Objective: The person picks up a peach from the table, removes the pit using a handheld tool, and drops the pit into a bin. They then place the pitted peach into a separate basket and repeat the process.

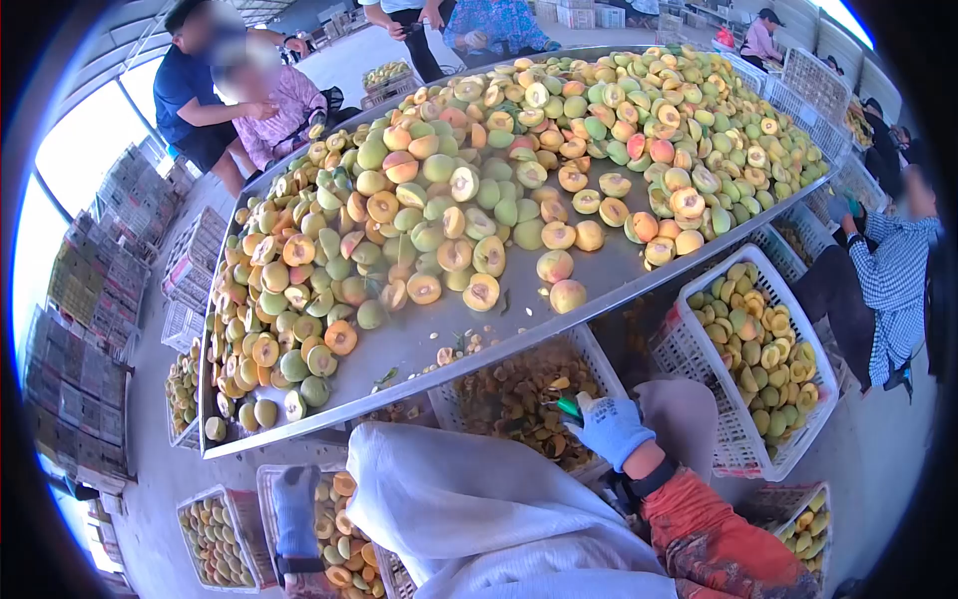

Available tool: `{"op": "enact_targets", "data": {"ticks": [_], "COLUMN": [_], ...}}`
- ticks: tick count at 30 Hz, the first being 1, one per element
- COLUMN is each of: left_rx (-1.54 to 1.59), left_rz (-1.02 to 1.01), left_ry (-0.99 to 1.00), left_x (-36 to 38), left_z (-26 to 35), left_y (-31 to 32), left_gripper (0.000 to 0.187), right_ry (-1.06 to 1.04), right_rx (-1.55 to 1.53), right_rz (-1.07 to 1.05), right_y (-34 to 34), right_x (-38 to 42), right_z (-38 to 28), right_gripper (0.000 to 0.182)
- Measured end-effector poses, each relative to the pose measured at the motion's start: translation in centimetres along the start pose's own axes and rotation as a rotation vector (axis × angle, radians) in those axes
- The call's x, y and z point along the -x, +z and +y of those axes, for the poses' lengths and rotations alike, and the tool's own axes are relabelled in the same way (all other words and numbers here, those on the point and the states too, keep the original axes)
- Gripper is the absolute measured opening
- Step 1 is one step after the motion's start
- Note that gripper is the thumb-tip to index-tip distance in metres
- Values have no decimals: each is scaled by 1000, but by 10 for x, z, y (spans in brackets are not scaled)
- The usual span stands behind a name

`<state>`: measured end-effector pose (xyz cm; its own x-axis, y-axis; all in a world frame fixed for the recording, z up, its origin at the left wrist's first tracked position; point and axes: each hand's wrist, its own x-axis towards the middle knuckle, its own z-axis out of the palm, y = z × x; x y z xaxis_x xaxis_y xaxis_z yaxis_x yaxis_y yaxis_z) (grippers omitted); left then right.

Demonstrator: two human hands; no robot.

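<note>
My right hand (612, 429), in a light blue glove, is closed around a small green-handled tool (568, 407) with a thin metal tip. It is above a white crate (596, 359) holding brownish fruit scraps and stones (519, 399). At the lower left, my left hand (296, 504), in a blue-grey glove, is beside a crate of yellow fruit halves (344, 529); its fingers are not distinct. In front of me is a metal table (419, 349) heaped with peach-like fruit (479, 292), many cut in half with stones showing. A pale cloth (469, 499) covers my lap.
A white crate of fruit halves (689, 349) stands tilted at the right. Another fruit crate (244, 529) is at the lower left. Crate stacks (90, 290) line the left side. People work around the table, including one in a checked sleeve (891, 290) at right.
</note>
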<state>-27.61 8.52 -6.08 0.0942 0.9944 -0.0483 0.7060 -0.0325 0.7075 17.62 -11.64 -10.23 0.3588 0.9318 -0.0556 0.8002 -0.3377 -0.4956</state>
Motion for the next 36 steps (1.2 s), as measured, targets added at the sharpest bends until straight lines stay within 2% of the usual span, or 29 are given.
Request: {"op": "enact_targets", "data": {"ticks": [1,3,4,5,6,7,9,10,13,14,16,17,19,20,22,23,25,27,29,31,32,35,36], "left_rx": [-384,-76,9,361,428,206,202,-68,-349,-342,-432,-432,-398,-403,-124,135,858,1330,1419,1400,1419,1494,1345], "left_rz": [22,152,154,154,75,20,-125,-175,-258,-290,-367,-420,-384,-374,-549,-482,-616,-706,-675,-725,-720,-703,-565], "left_ry": [110,-93,94,-17,-25,28,16,138,310,412,354,357,439,419,354,310,-95,-251,-337,-176,-111,-119,2], "left_x": [10,7,-4,-7,-23,-46,-77,-98,-118,-123,-126,-119,-111,-111,-111,-114,-81,-63,-43,-14,-10,18,28], "left_z": [-17,-38,-28,29,55,79,143,164,251,255,265,271,265,257,247,224,240,216,194,200,185,191,196], "left_y": [-14,-15,-8,14,33,55,112,141,217,241,281,290,299,291,274,275,214,182,168,147,149,136,132], "left_gripper": [12,17,21,22,19,20,22,27,46,55,64,64,60,60,56,46,33,30,46,52,53,52,42], "right_ry": [84,101,129,127,70,16,-19,-23,40,52,118,115,115,97,47,16,-41,-63,-123,-237,-230,-315,-348], "right_rx": [54,22,-5,-4,-52,-99,-173,-202,-297,-299,-273,-272,-296,-310,-315,-321,-335,-330,-417,-380,-374,-214,-173], "right_rz": [-39,-46,-48,-54,-34,-9,-40,-75,-134,-119,-246,-248,-161,-142,-118,-74,-10,104,170,239,221,248,277], "right_y": [-6,-16,-17,-16,-13,-11,-7,-7,-6,-9,-15,-16,-14,-14,-14,-14,-15,-21,-29,-37,-38,-36,-35], "right_x": [0,-6,-6,-8,-10,-11,-7,-4,7,9,11,10,12,11,8,7,9,8,6,4,5,10,12], "right_z": [-1,-9,-13,-16,-19,-22,-24,-24,-20,-19,-15,-12,-7,-6,-11,-14,-25,-43,-70,-96,-107,-134,-140], "right_gripper": [41,40,39,39,41,42,42,43,44,44,43,43,41,42,42,41,42,44,41,41,41,43,44]}}
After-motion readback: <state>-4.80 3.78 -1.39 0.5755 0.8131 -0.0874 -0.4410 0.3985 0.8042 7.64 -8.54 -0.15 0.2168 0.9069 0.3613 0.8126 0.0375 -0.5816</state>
